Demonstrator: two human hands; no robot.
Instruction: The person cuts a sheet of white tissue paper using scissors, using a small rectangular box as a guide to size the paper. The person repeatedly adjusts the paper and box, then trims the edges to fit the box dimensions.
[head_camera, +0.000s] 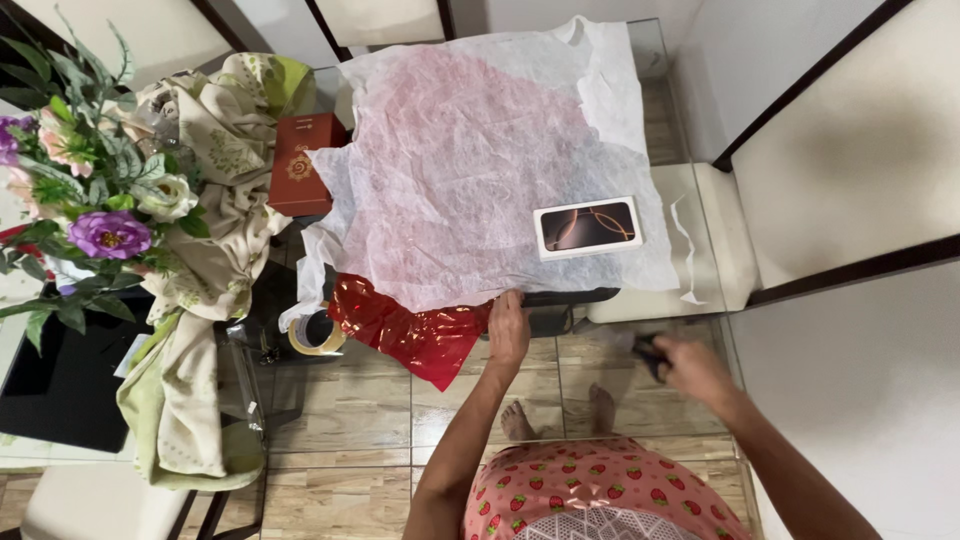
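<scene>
- Tiled floor shows through a glass table (700, 230), with pale chair seats at its far edge and right side.
- White tissue paper (480, 150), crumpled, covers most of the table from the far edge to the near edge; a red tint shows through its middle.
- Floral cloth (215, 200) is heaped along the left edge and hangs down off the near-left corner.
- Artificial flower bouquet (90, 190), purple, pink and cream with green leaves, stands beyond the left edge beside the cloth.
- Red shiny wrapping sheet (415, 335) sticks out from under the tissue paper at the near edge, its corner hanging past the edge.
- Dark red box (300, 165) lies by the left edge of the tissue paper, touching the cloth.
- White phone-type box (588, 227) with a dark picture on its lid lies flat on the tissue paper near the near-right corner.
- Left hand (508, 330) rests fingers-down on the near edge of the tissue paper, just beside the red sheet, fingers close together and flat, pressing rather than clasping.
- Right hand (690, 365) is off the near-right corner, blurred, curled around a small dark object (648, 352) whose kind I cannot tell.
- Tape roll (317, 335) sits at the near edge, just left of the red sheet.
</scene>
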